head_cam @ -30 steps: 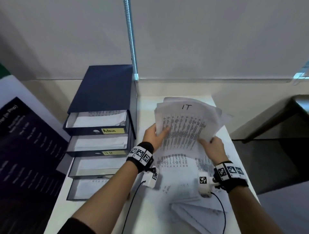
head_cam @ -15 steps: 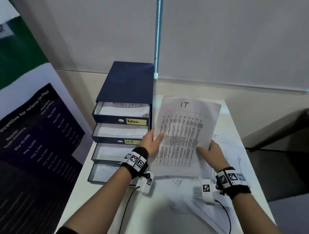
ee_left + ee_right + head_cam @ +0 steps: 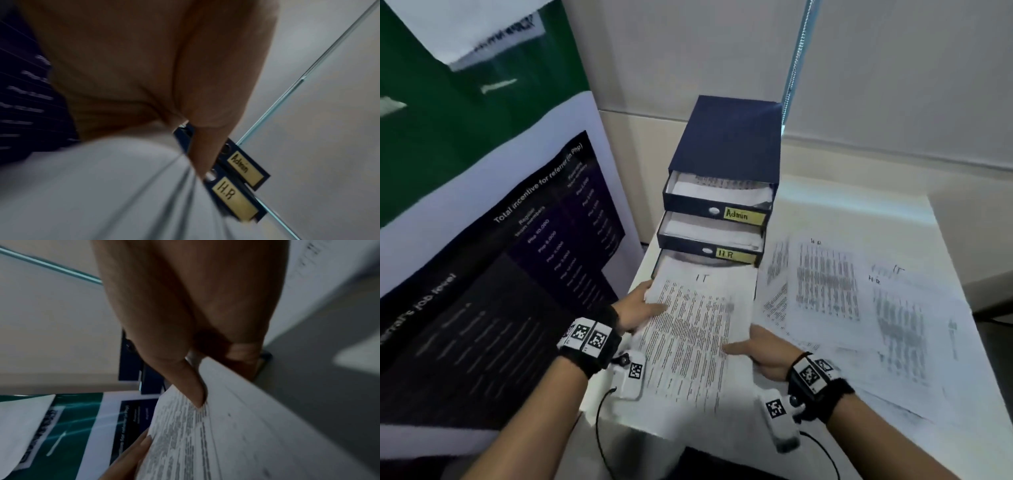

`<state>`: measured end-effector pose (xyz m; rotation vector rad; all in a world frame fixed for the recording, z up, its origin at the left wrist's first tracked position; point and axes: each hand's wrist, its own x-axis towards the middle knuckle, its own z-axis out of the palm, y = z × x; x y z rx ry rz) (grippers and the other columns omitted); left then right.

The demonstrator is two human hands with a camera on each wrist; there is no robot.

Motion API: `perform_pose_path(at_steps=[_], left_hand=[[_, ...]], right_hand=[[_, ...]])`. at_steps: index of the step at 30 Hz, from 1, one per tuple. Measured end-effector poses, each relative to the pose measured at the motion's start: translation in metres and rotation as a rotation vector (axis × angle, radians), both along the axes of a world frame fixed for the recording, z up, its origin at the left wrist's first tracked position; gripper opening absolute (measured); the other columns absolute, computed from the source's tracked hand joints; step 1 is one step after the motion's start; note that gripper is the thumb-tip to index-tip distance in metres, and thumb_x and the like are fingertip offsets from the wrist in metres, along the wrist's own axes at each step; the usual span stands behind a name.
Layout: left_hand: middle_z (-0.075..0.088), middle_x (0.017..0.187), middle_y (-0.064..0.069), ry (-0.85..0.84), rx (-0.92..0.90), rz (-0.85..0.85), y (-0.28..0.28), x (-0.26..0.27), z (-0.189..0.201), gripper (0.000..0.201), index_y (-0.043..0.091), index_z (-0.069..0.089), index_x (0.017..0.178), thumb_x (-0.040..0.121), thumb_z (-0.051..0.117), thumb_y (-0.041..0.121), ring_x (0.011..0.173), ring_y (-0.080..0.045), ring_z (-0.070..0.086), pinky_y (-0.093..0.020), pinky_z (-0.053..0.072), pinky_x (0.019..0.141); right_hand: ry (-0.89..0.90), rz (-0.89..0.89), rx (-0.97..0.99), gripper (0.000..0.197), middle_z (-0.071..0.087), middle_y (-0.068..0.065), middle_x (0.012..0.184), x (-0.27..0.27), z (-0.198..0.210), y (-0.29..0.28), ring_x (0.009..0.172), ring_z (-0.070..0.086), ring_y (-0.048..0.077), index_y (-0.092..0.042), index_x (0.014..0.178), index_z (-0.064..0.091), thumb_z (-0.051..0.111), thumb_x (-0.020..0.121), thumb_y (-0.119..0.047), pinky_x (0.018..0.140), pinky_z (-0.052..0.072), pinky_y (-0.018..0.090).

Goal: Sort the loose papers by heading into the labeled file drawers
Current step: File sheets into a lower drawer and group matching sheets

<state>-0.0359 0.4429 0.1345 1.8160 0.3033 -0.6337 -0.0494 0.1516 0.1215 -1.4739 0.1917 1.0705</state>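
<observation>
At frame centre, the IT stack (image 3: 690,329) is pinched at its edges by the left hand (image 3: 639,308) and right hand (image 3: 763,353), over the third drawer (image 3: 671,262), below the HR drawer (image 3: 709,248).

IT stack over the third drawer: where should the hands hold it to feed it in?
Probably by its two long side edges near the middle, one hand from each side, as the left hand and right hand do now. The IT stack is a floppy sheaf lying lengthwise toward the drawer, so side grips keep its front edge free.
</observation>
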Motion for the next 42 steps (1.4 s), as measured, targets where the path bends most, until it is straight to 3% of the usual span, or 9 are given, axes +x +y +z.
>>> perform_pose_path(at_steps=[3,6,9,12,16,22,27,33,42], left_hand=[[0.071,0.11,-0.015,0.148,0.121,-0.126,0.028,-0.017,-0.035,0.091,0.024,0.04,0.141,0.063,0.085,0.04,0.085,-0.028,0.066,-0.053,0.057,0.08],[0.069,0.062,0.004,0.166,0.188,-0.148,0.028,-0.033,-0.034,0.065,0.016,0.04,0.143,0.086,0.071,0.012,0.041,-0.008,0.047,-0.02,0.04,0.038],[0.049,0.036,0.008,0.157,0.22,-0.115,0.026,-0.036,-0.035,0.055,0.016,0.041,0.141,0.091,0.064,0.008,0.031,-0.004,0.032,-0.017,0.025,0.034],[0.057,0.048,0.003,0.134,0.228,0.0,0.027,-0.026,-0.042,0.073,0.02,0.028,0.151,0.09,0.068,0.026,0.042,-0.013,0.046,-0.022,0.036,0.041],[0.061,0.069,-0.005,0.199,0.198,-0.011,0.023,-0.011,-0.044,0.081,0.015,0.03,0.15,0.085,0.072,0.04,0.057,-0.016,0.057,-0.024,0.046,0.051],[0.06,0.063,-0.007,0.213,0.18,-0.026,0.025,0.008,-0.067,0.064,0.013,0.05,0.138,0.082,0.076,0.026,0.043,-0.012,0.048,-0.02,0.039,0.043],[0.073,0.108,-0.002,0.146,0.201,0.165,0.037,0.033,-0.123,0.068,0.027,0.062,0.118,0.058,0.077,0.055,0.096,-0.023,0.07,-0.041,0.056,0.091],[0.071,0.065,-0.005,0.226,0.291,0.123,0.009,0.033,-0.07,0.057,0.025,0.042,0.125,0.081,0.072,0.005,0.037,-0.012,0.053,-0.017,0.037,0.034],[0.07,0.079,-0.018,0.282,0.275,0.16,-0.018,0.06,-0.092,0.019,0.003,0.06,0.089,0.077,0.072,-0.006,0.067,-0.031,0.07,-0.041,0.06,0.076]], right_hand=[[0.229,0.126,0.071,0.031,0.073,0.017,0.106,-0.031,-0.038,0.02,0.097,0.072,0.027,0.001,0.11,0.069,0.078,0.081,-0.005,0.087,0.057,0.04],[0.315,0.162,0.02,0.083,0.059,0.026,0.131,-0.047,-0.071,0.03,0.119,0.06,0.037,0.014,0.127,0.054,0.094,0.06,-0.014,0.107,0.043,0.051],[0.365,0.125,-0.078,0.058,0.07,0.02,0.104,-0.045,-0.06,0.032,0.092,0.07,0.028,0.009,0.109,0.063,0.091,0.065,-0.017,0.094,0.053,0.04],[0.401,-0.008,-0.049,0.02,0.073,0.014,0.086,-0.027,-0.057,0.03,0.074,0.072,0.023,0.005,0.102,0.064,0.065,0.092,-0.013,0.067,0.057,0.031],[0.295,-0.173,-0.114,0.069,0.056,0.018,0.137,0.008,-0.083,0.018,0.121,0.059,0.033,0.0,0.127,0.058,0.089,0.07,-0.022,0.1,0.048,0.053],[0.234,-0.185,-0.077,0.065,0.063,0.029,0.12,0.012,-0.077,0.011,0.107,0.064,0.038,0.008,0.13,0.054,0.082,0.079,-0.022,0.101,0.047,0.046],[0.289,0.048,-0.082,0.046,0.06,0.015,0.086,0.011,-0.066,0.0,0.066,0.065,0.016,-0.001,0.099,0.063,0.089,0.064,-0.012,0.055,0.053,0.021],[0.001,-0.246,-0.262,0.026,0.058,0.025,0.072,0.052,-0.071,0.016,0.052,0.061,0.027,0.016,0.097,0.057,0.072,0.08,0.007,0.076,0.058,0.05],[-0.613,0.402,-0.965,0.056,0.073,0.006,0.067,0.073,-0.077,0.019,0.065,0.069,0.018,-0.01,0.057,0.067,0.06,0.086,-0.057,0.067,0.059,0.03]])
